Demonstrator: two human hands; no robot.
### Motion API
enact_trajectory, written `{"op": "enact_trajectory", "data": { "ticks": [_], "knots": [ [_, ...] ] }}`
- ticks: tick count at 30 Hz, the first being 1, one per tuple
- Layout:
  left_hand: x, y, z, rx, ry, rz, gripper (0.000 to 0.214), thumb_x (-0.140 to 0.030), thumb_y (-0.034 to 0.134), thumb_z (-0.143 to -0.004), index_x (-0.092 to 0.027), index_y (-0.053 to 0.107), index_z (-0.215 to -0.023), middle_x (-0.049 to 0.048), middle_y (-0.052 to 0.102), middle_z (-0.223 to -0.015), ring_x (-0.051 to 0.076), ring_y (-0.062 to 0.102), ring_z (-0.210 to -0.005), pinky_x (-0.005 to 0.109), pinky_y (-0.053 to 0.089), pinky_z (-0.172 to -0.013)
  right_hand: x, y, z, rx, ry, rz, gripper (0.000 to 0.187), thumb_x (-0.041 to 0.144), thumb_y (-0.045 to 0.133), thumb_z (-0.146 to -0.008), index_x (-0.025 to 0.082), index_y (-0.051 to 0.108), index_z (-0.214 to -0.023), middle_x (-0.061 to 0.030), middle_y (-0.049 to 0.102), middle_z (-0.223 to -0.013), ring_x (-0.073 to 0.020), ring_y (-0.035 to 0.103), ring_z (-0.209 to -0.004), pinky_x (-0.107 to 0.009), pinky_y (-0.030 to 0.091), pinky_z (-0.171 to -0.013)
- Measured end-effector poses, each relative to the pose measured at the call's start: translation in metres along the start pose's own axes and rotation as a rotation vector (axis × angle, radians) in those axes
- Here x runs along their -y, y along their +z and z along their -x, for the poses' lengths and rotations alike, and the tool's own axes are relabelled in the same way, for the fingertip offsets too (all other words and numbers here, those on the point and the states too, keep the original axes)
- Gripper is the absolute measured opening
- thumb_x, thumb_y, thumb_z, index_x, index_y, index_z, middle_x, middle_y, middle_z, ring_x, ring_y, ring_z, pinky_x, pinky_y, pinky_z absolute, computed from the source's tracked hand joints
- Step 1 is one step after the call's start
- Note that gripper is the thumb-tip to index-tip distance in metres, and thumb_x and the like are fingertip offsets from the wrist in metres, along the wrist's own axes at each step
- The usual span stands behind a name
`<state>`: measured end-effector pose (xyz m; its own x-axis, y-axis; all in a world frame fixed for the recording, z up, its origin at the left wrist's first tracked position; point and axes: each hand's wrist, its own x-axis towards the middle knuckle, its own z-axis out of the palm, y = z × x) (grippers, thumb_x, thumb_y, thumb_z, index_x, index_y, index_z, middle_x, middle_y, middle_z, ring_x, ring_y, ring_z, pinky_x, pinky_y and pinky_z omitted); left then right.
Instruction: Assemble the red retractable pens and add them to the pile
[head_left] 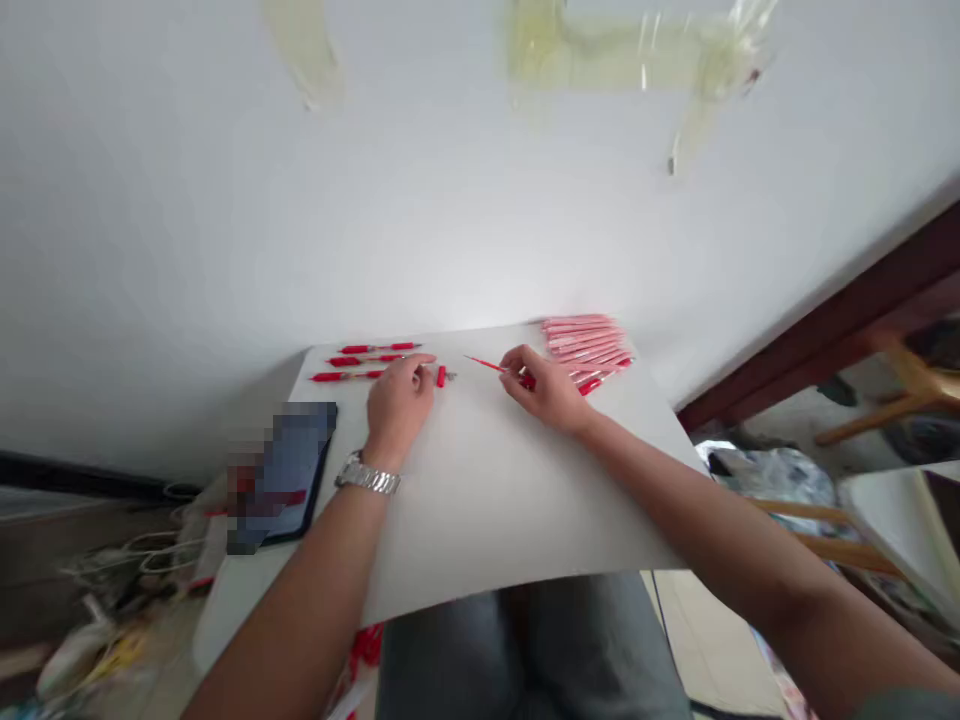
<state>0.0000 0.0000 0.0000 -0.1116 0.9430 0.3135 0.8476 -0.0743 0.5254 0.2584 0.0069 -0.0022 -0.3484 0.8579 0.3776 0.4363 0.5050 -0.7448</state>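
Your right hand (544, 388) has its grip pinched on a thin red pen refill (484, 364), tip pointing left, just over the white desk (487, 500). Your left hand (400, 398) is clenched on a short red pen barrel (441, 376) down on the desk, end poking out past the fingers. Three slim red pens (367, 361) lie in a row just left of it, and a pile of pink-and-red pen parts (589, 343) is behind your right hand.

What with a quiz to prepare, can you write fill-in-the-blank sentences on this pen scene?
The left hand wears a ____ on its wrist.
Left of it lie ____ red pens in a row.
The thin rod in the right hand is ____ in colour.
Missing: watch; three; red.
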Motion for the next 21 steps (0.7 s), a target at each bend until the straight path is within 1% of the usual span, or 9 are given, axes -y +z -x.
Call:
{"op": "enact_trajectory", "data": {
  "ticks": [4,7,10,12,13,15,18,21],
  "knots": [
    [0.001,0.001,-0.002,-0.089,0.039,0.054,0.031,-0.025,0.053,-0.100,-0.023,0.077,-0.118,0.0095,0.079,-0.121,0.027,0.072,-0.100,0.041,0.055,-0.095,-0.001,-0.001,0.000,0.000,-0.005,-0.003,0.021,0.040,0.059,-0.100,0.023,0.060,-0.113,-0.0028,0.071,-0.097,-0.0155,0.061,-0.074,-0.029,0.048,-0.071],
    [-0.003,-0.001,-0.003,-0.171,0.116,0.205,0.029,-0.027,0.052,-0.102,-0.021,0.076,-0.117,0.0093,0.079,-0.117,0.025,0.072,-0.100,0.039,0.055,-0.094,-0.001,-0.001,0.000,-0.007,0.000,-0.004,0.021,0.040,0.059,-0.101,0.023,0.060,-0.113,-0.0029,0.072,-0.098,-0.0152,0.061,-0.074,-0.029,0.047,-0.071],
    [-0.011,-0.003,-0.001,-0.204,0.172,0.371,0.027,-0.032,0.055,-0.104,-0.022,0.076,-0.119,0.0069,0.079,-0.108,0.022,0.073,-0.096,0.036,0.056,-0.090,-0.001,-0.001,0.001,-0.017,-0.012,-0.017,0.021,0.042,0.057,-0.104,0.023,0.060,-0.113,-0.0030,0.073,-0.097,-0.0156,0.062,-0.074,-0.029,0.047,-0.071],
    [-0.017,-0.002,0.001,-0.170,0.194,0.497,0.028,-0.038,0.058,-0.106,-0.022,0.075,-0.121,0.0068,0.078,-0.105,0.021,0.074,-0.097,0.035,0.058,-0.093,-0.001,-0.001,0.001,-0.021,-0.025,-0.035,0.022,0.044,0.055,-0.107,0.024,0.059,-0.115,-0.0029,0.074,-0.096,-0.0157,0.063,-0.074,-0.029,0.047,-0.072],
    [-0.020,-0.001,0.003,-0.143,0.181,0.564,0.030,-0.042,0.060,-0.105,-0.021,0.074,-0.121,0.0072,0.078,-0.105,0.021,0.074,-0.096,0.035,0.059,-0.093,-0.001,-0.001,0.001,-0.019,-0.030,-0.047,0.023,0.045,0.053,-0.108,0.024,0.058,-0.116,-0.0028,0.074,-0.095,-0.0156,0.063,-0.074,-0.029,0.047,-0.072],
    [-0.026,0.000,0.007,-0.044,0.157,0.691,0.033,-0.048,0.064,-0.104,-0.021,0.075,-0.120,0.0086,0.078,-0.106,0.022,0.075,-0.099,0.034,0.060,-0.091,0.001,-0.002,0.002,-0.007,-0.034,-0.075,0.024,0.046,0.051,-0.109,0.023,0.058,-0.116,-0.0029,0.074,-0.094,-0.0152,0.064,-0.073,-0.029,0.048,-0.071],
    [-0.034,0.002,0.013,0.059,0.128,0.833,0.036,-0.050,0.071,-0.100,-0.020,0.075,-0.120,0.0091,0.078,-0.109,0.022,0.076,-0.101,0.035,0.061,-0.095,0.005,-0.002,0.002,0.019,-0.038,-0.105,0.026,0.047,0.051,-0.110,0.023,0.057,-0.115,-0.0030,0.075,-0.094,-0.0149,0.064,-0.071,-0.028,0.048,-0.070],
    [-0.040,0.003,0.017,0.134,0.119,0.903,0.035,-0.050,0.075,-0.097,-0.020,0.075,-0.116,0.0098,0.078,-0.114,0.023,0.075,-0.104,0.037,0.061,-0.097,0.008,-0.002,0.003,0.045,-0.052,-0.113,0.026,0.047,0.051,-0.110,0.023,0.058,-0.115,-0.0034,0.074,-0.095,-0.0147,0.064,-0.072,-0.028,0.049,-0.070]
  ]
}}
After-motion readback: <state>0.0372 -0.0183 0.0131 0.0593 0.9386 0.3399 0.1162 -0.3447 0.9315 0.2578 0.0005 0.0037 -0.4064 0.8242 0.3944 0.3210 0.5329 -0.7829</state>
